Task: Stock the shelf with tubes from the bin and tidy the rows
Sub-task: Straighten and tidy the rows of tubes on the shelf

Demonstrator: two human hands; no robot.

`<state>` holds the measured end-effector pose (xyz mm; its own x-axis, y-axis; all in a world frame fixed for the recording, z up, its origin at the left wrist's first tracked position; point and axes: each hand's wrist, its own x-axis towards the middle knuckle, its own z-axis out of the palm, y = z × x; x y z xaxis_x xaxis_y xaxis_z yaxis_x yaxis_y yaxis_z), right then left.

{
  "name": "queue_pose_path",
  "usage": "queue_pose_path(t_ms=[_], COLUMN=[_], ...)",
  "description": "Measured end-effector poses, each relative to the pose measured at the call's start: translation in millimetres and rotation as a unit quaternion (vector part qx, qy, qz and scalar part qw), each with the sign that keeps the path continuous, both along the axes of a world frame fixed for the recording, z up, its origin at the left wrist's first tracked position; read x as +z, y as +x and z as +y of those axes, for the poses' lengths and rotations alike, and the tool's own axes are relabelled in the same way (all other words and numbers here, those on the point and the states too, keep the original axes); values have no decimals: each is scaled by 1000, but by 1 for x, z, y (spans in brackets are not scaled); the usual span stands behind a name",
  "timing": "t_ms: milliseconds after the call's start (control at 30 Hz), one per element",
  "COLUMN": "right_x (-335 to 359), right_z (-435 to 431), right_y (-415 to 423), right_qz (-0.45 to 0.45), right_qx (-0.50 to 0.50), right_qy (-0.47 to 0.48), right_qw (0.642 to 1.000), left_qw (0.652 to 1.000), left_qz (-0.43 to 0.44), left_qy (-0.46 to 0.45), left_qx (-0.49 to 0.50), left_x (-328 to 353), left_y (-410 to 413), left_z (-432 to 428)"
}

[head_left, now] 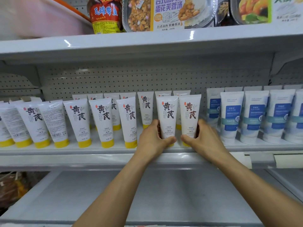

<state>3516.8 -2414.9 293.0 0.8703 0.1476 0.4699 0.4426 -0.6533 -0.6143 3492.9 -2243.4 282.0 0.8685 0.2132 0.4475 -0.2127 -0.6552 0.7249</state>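
Head view showed both of your hands at the front edge of the middle shelf, each holding one white, yellow-capped tube. Your left hand was curled round the lower part of the left tube, thumb across the front near the cap and fingers behind. Your right hand gripped the right tube the same way, thumb low on the front.

Both tubes stood upright, cap down, just beside each other at the right end of the yellow-capped row. The tubes in that row leaned at a tilt, with more standing behind them. One reversed tube near the left showed its barcode side instead of the brush lettering.

To the right of your hands, blue-labelled tubes stood in their own rows on the same shelf.

On the upper shelf sat a jar with a red label and a foil tray meal in a printed sleeve. A pale pink tub sat to the left of the jar, blurred; you could not tell what it held.
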Motion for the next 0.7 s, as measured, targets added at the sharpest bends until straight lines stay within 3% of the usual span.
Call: queue_pose_path(t_ms=[500,600,700], right_x=[-8,-12,-21], right_z=[-2,-4,-5], right_y=[1,-2,-15], right_qz=[-22,-46,-134], right_qx=[12,18,10], right_qy=[-1,78,150], right_qw=[1000,996,980], left_qw=[1000,996,973], left_qz=[7,-78,-204], left_qy=[-16,16,20], left_qx=[-26,31,109], left_x=[7,4,-13], left_y=[-12,-38,-67], left_z=[-4,-8,5])
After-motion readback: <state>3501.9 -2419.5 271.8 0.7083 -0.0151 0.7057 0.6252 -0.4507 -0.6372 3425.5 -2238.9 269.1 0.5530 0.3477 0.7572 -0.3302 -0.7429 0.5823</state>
